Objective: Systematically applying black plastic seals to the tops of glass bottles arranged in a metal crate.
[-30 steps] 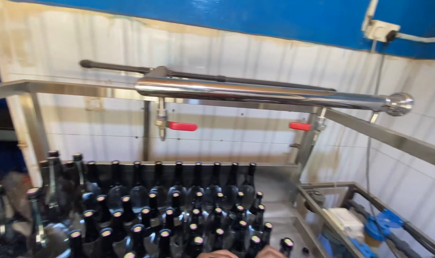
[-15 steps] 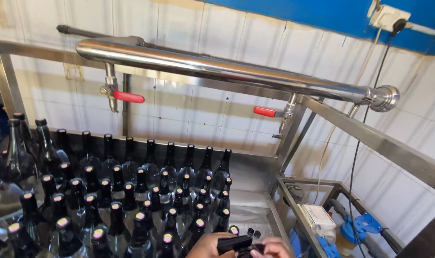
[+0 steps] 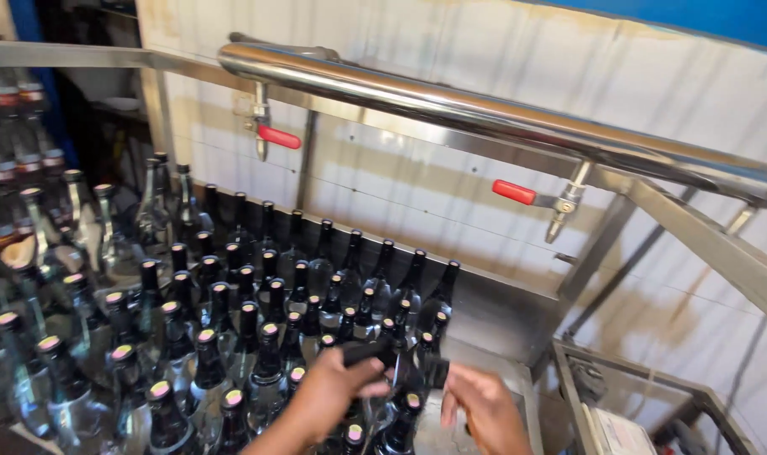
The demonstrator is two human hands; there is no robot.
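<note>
A person's left hand (image 3: 337,389) closes around the neck of a dark bottle (image 3: 398,371) at the front right corner of a crowd of bottles (image 3: 223,320), below and left of the right red tap (image 3: 516,192) on the steel pipe (image 3: 451,105). The right hand (image 3: 485,409) sits just beside it, fingers curled toward a small dark piece near the bottle; whether it grips anything cannot be told.

Handled well, the bottle would be gripped firmly at the neck and lifted straight up, since its neighbours stand touching and a sideways pull could knock them.

The bottle is dark glass, narrow-necked and looks tilted between the 2 hands. Around it, further left of the tap, stand many like bottles, upright and uncapped, their mouths catching light. Clearer bottles (image 3: 29,219) stand at the far left. A metal frame (image 3: 645,396) sits below the tap, to the right.
</note>
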